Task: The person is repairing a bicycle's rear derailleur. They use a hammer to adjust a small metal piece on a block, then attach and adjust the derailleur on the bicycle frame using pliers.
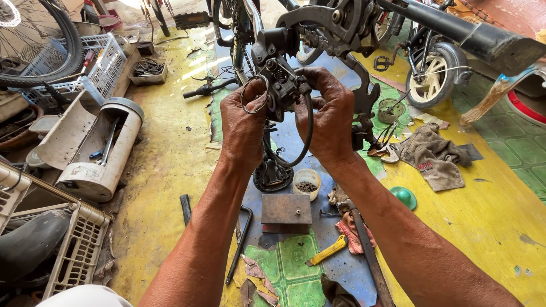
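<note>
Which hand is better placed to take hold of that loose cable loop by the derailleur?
Left, probably. The left hand already has its fingertips at the cable loop, while the right hand grips the derailleur.

The derailleur [284, 91] looked like matt black metal, greasy and scuffed, with a glossy black cable [307, 136] looping below it. At six o'clock lay a rusty, rough metal block [286, 211]. At three o'clock a grimy cloth rag [437, 156] lay crumpled. At nine o'clock sat a dull, stained white plastic canister [99, 150]. The floor [489, 216] was worn, chipped yellow paint.
</note>
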